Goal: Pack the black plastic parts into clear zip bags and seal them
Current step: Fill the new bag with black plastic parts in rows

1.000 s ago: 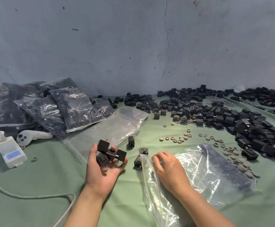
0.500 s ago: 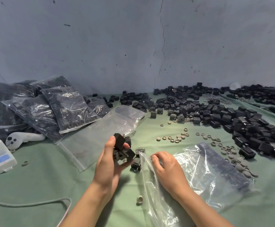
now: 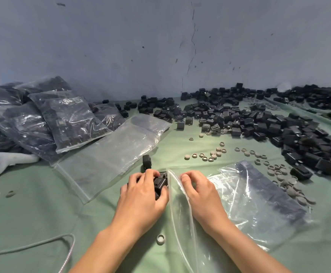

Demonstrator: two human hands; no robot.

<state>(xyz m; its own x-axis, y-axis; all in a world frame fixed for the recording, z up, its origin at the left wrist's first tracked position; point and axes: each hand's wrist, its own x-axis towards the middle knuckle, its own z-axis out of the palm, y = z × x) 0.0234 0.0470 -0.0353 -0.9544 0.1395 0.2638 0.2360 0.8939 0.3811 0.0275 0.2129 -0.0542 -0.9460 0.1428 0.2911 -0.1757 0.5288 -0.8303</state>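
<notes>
1. Handful of black parts (image 3: 159, 183) sits clenched in the left hand (image 3: 143, 196), right at the mouth of the open zip bag (image 3: 249, 201).
2. Right hand (image 3: 200, 192) pinches the bag's upper lip, holding the mouth open. Looks like nothing's dropped in yet.
3. Progress-wise: several filled bags (image 3: 66, 119) are stacked at far left, so a good chunk is done. But a huge loose pile (image 3: 259, 123) covers the counter (image 3: 32, 213), plus a spare empty bag (image 3: 111, 154). Lots left.
</notes>
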